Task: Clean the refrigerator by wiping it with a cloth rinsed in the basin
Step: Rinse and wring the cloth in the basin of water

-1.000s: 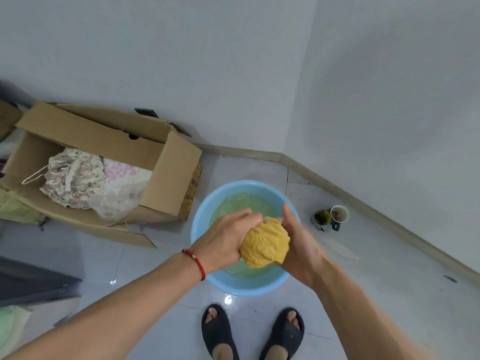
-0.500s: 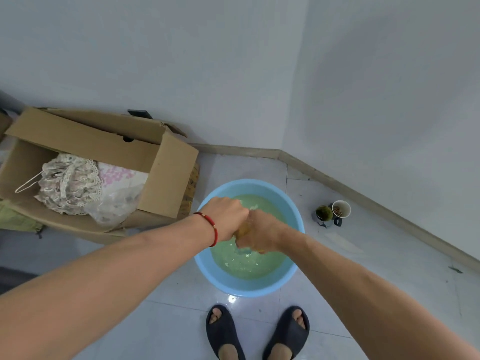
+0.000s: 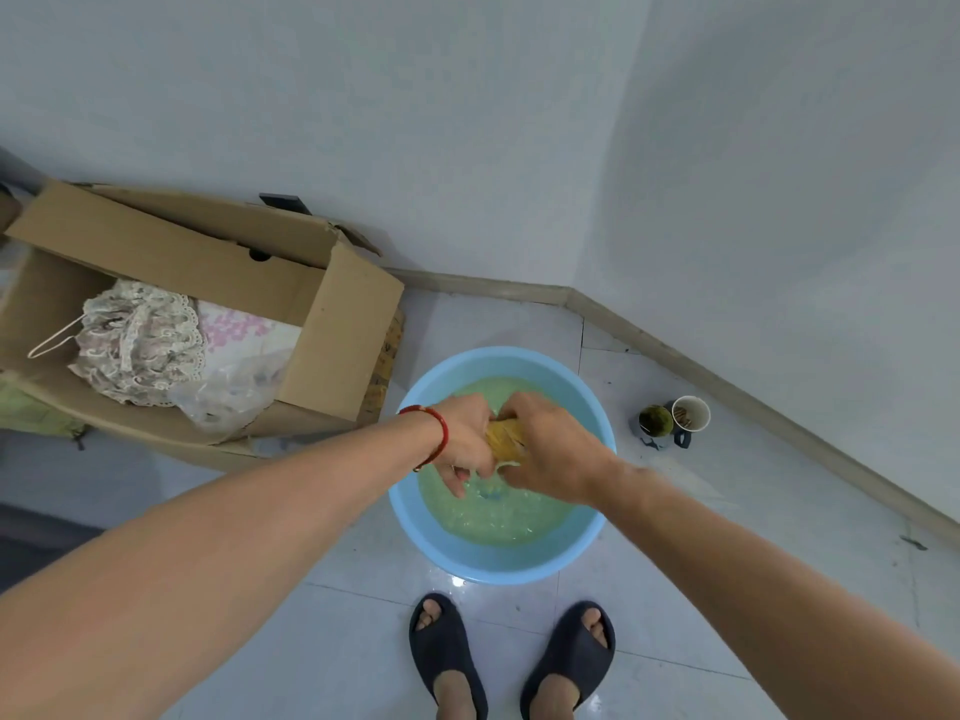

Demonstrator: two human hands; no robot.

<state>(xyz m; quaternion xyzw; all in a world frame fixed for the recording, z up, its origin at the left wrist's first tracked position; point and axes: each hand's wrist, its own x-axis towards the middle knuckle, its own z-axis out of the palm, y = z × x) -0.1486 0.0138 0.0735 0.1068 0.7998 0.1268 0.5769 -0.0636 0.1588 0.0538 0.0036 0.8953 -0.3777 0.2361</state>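
Note:
A light blue basin (image 3: 441, 543) of greenish water stands on the tiled floor in front of my feet. Over the water I hold a yellow cloth (image 3: 505, 437) twisted into a tight roll between both hands. My left hand (image 3: 462, 441), with a red bracelet at the wrist, grips its left end. My right hand (image 3: 550, 449) grips the right end, and most of the cloth is hidden under my fingers. The refrigerator is out of view.
An open cardboard box (image 3: 337, 330) with lace fabric and a plastic bag lies to the left of the basin. Two small cups (image 3: 672, 420) stand on the floor to the right, near the skirting board. White walls meet in a corner behind the basin.
The cloth was a loose ball held above the basin; my hands lowered it over the water and now twist it into a tight roll.

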